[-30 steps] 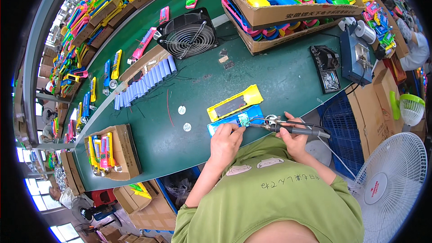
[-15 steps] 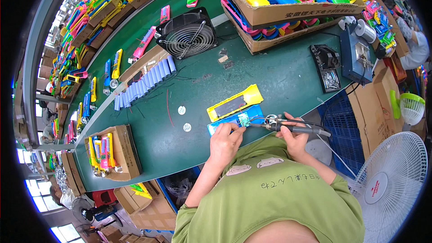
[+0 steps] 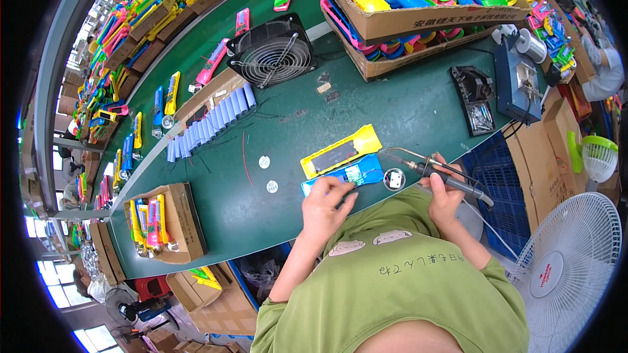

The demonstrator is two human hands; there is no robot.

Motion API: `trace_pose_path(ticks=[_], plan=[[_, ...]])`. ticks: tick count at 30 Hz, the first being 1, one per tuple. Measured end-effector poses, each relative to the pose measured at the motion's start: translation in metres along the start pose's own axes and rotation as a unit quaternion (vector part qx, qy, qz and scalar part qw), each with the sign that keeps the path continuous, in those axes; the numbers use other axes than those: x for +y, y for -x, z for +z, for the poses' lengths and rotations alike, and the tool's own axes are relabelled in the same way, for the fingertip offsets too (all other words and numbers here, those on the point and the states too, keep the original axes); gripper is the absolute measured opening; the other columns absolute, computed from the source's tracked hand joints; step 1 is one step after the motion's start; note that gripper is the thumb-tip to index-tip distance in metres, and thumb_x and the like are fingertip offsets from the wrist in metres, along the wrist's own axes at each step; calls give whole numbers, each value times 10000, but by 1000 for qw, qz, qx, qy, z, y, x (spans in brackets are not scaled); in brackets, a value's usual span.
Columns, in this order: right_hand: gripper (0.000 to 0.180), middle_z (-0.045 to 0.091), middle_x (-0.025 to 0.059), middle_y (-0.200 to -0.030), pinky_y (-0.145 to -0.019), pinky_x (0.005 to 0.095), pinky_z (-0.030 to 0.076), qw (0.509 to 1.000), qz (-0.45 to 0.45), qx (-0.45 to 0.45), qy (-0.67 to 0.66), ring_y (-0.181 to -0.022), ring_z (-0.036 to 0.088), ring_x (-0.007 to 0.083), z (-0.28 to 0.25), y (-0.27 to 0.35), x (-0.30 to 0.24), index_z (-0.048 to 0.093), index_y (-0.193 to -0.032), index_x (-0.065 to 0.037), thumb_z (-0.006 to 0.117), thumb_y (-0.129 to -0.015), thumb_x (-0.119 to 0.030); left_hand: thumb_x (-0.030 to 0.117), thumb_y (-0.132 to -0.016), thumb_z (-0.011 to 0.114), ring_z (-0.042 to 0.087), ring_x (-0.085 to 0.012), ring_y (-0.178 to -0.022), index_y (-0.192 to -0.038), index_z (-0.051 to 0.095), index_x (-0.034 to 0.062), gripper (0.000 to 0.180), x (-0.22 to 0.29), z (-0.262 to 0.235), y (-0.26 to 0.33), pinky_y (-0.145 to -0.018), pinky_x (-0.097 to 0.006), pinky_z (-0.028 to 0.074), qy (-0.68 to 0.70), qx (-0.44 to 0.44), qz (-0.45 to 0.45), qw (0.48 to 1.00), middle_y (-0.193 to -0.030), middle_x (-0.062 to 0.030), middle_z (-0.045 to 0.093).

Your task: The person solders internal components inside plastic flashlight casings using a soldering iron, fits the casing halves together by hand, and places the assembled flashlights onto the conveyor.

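My right hand [image 3: 443, 199] is closed around the dark handle of a soldering iron [image 3: 451, 182], a thin metal tube running along it toward the tip. The tip is raised, above and right of a blue plastic casing [image 3: 371, 167] with a small green circuit board [image 3: 354, 174]. My left hand [image 3: 324, 206] lies over the casing's left end, thumb and fingers apart, covering part of it. Just beyond lies a yellow plastic casing [image 3: 340, 151] with a dark panel. A round clear lamp head [image 3: 394, 180] with a white centre sits at the blue casing's right end.
On the green bench [image 3: 294, 131] stand a row of blue-wrapped battery cells [image 3: 212, 121], a black fan [image 3: 271, 52], a parts tray [image 3: 474, 98] and a soldering station [image 3: 520, 82]. Cartons [image 3: 445, 21] of coloured casings are stacked behind; another box [image 3: 186, 222] stands left.
The soldering iron has moved up and right, away from the circuit board, uncovering the lamp head. My left thumb and fingers have parted from their pinch near the board.
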State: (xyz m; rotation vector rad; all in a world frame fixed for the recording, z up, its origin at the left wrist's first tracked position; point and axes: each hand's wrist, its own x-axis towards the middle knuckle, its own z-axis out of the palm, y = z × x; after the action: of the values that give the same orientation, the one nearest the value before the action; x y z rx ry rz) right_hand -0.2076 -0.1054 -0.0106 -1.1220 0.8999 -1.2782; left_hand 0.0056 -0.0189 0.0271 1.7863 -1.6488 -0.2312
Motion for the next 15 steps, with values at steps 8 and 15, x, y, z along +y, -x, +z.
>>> trace_pose_path(ticks=[8, 15], plan=[[265, 624, 89, -752, -741, 285, 489, 995, -59, 16, 79, -668, 609, 139, -7, -26, -1, 462, -1082, 40, 554, -855, -61, 77, -682, 621, 578, -307, -737, -898, 634, 54, 218, -61, -16, -43, -647, -376, 488, -222, -67, -182, 956, -859, -148, 540], [251, 635, 118, -794, -629, 231, 470, 952, -198, 20, 231, -647, 574, 123, -27, -61, 26, 436, -1100, 38, 515, -875, -42, 30, -665, 669, 586, -255, -800, -929, 632, 81, 272, -41, -9, 1, -652, -358, 487, -102, 147, -120, 976, -955, -104, 524]])
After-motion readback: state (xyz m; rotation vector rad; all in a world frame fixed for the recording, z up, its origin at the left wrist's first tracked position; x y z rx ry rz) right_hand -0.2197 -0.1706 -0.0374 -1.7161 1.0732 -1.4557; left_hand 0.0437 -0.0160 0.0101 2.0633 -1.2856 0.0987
